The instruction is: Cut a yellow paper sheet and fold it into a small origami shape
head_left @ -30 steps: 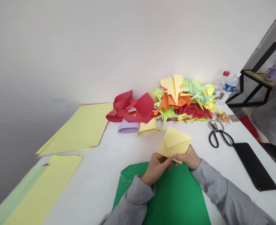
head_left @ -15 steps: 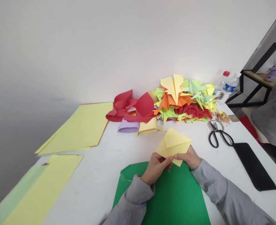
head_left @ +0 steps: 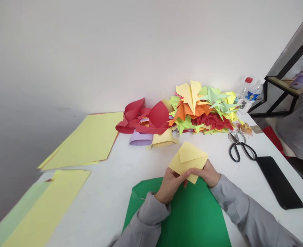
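Observation:
Between my two hands is a folded sheet of pale yellow paper (head_left: 190, 156), roughly diamond-shaped with a triangular flap on its upper face. My left hand (head_left: 170, 185) grips its lower left edge, thumb on top and fingers hidden underneath. From the right, my right hand (head_left: 209, 174) pinches the lower right edge, its thumb meeting the left thumb near the bottom corner. The folded paper is held up over the far edge of a green sheet (head_left: 190, 216) that lies on the table in front of me.
Folded paper pieces in several colours (head_left: 197, 109) are heaped at the back, beside red paper shapes (head_left: 159, 116). Yellow sheets (head_left: 89, 140) and strips (head_left: 48, 206) lie left. Scissors (head_left: 240, 147), a black phone (head_left: 280, 181) and two bottles (head_left: 253, 96) are right; a person (head_left: 298, 127) sits beyond.
The folded paper has shifted slightly to the left and tilted a little in my hands. Both hands keep their grip, and the things on the table look the same.

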The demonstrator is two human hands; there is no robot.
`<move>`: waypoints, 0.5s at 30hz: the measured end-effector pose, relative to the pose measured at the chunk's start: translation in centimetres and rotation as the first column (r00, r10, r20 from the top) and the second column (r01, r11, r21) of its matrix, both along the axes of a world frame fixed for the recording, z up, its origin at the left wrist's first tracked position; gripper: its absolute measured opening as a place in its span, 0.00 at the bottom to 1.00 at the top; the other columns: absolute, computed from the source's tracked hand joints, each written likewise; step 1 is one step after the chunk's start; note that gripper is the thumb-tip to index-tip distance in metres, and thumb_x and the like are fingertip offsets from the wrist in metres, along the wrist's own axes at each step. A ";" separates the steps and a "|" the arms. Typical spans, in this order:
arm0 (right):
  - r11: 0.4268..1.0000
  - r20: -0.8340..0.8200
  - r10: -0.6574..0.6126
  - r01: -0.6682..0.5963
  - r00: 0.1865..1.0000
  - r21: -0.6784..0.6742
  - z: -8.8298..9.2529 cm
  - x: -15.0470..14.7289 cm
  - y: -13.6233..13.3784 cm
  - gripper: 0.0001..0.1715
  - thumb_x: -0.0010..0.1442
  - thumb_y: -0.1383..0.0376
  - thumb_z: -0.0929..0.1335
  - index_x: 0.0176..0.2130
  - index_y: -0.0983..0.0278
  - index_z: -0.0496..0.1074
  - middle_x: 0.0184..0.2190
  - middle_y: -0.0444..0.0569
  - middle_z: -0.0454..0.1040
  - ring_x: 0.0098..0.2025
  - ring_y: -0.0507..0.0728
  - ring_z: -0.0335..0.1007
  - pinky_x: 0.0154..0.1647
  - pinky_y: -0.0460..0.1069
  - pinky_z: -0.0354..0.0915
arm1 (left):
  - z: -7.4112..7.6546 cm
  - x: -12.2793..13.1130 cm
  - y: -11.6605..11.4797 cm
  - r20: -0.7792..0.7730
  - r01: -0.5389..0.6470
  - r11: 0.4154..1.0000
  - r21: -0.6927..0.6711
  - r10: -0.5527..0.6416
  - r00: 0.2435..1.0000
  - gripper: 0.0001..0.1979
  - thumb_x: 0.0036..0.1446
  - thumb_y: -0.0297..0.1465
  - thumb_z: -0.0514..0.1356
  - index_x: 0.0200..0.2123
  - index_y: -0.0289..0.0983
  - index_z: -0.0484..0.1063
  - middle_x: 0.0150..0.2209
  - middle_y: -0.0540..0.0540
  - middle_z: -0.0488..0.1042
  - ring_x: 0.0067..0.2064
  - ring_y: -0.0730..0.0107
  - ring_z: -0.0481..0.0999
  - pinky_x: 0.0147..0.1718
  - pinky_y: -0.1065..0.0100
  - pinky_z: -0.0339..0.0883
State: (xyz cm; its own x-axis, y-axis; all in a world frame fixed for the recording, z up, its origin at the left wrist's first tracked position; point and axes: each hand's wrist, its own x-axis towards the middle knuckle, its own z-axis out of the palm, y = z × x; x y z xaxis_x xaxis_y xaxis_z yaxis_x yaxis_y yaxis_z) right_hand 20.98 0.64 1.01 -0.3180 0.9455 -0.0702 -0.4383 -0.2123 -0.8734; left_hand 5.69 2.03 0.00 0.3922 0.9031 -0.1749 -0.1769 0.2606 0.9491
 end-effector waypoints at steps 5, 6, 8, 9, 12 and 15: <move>0.999 -0.021 -0.034 0.033 0.999 -0.027 0.0 -0.2 -0.1 0.29 0.46 0.55 0.76 0.44 0.66 0.68 0.29 0.50 0.78 0.24 0.60 0.74 0.25 0.56 0.74 | 0.3 0.1 0.0 0.019 0.032 0.999 0.007 -0.032 0.999 0.16 0.44 0.39 0.69 0.28 0.32 0.73 0.19 0.51 0.70 0.18 0.77 0.65 0.16 0.73 0.61; 0.999 -0.018 -0.037 0.037 0.999 -0.024 -0.1 -0.2 -0.1 0.29 0.46 0.55 0.76 0.44 0.66 0.68 0.29 0.50 0.78 0.24 0.60 0.74 0.25 0.56 0.73 | 0.3 0.1 0.0 0.025 0.029 1.000 0.003 -0.029 0.999 0.16 0.44 0.39 0.69 0.28 0.32 0.73 0.19 0.51 0.70 0.18 0.77 0.65 0.16 0.73 0.61; 0.999 -0.016 -0.041 0.040 0.999 -0.015 -0.3 -0.2 -0.1 0.29 0.48 0.55 0.75 0.45 0.66 0.68 0.30 0.51 0.78 0.23 0.59 0.74 0.24 0.55 0.73 | 0.2 0.1 0.0 0.035 0.020 1.000 -0.017 -0.019 0.999 0.16 0.43 0.39 0.70 0.29 0.32 0.73 0.20 0.51 0.70 0.18 0.77 0.64 0.16 0.73 0.60; 0.999 -0.019 -0.050 0.049 0.999 -0.013 -0.5 -0.1 0.0 0.29 0.48 0.55 0.75 0.45 0.67 0.68 0.31 0.51 0.78 0.23 0.59 0.74 0.24 0.54 0.72 | 0.2 0.0 0.0 0.043 0.015 1.000 -0.026 -0.014 0.999 0.17 0.43 0.38 0.70 0.29 0.32 0.73 0.20 0.50 0.71 0.18 0.77 0.65 0.15 0.74 0.60; 0.994 -0.015 -0.102 0.102 0.995 -0.028 -0.6 0.0 0.0 0.29 0.48 0.55 0.75 0.46 0.67 0.68 0.32 0.52 0.78 0.24 0.57 0.74 0.23 0.51 0.71 | 0.2 0.0 0.0 0.079 0.024 0.999 -0.040 -0.020 0.997 0.17 0.44 0.37 0.69 0.32 0.31 0.72 0.20 0.50 0.71 0.19 0.77 0.66 0.15 0.74 0.59; 0.991 0.022 -0.123 0.124 0.992 -0.046 -0.6 0.2 0.0 0.29 0.47 0.56 0.76 0.44 0.68 0.69 0.31 0.52 0.78 0.23 0.56 0.73 0.21 0.50 0.70 | 0.4 0.2 -0.3 0.113 0.021 0.999 -0.047 -0.015 0.994 0.19 0.44 0.36 0.70 0.36 0.31 0.71 0.22 0.50 0.72 0.20 0.75 0.68 0.15 0.74 0.60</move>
State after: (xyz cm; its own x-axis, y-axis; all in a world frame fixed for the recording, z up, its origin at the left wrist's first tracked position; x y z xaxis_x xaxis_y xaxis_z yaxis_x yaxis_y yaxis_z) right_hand 21.16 0.60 0.37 -0.1969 0.9730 -0.1207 -0.4474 -0.1987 -0.8720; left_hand 5.87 1.73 0.41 0.4279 0.8873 -0.1721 -0.2765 0.3098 0.9097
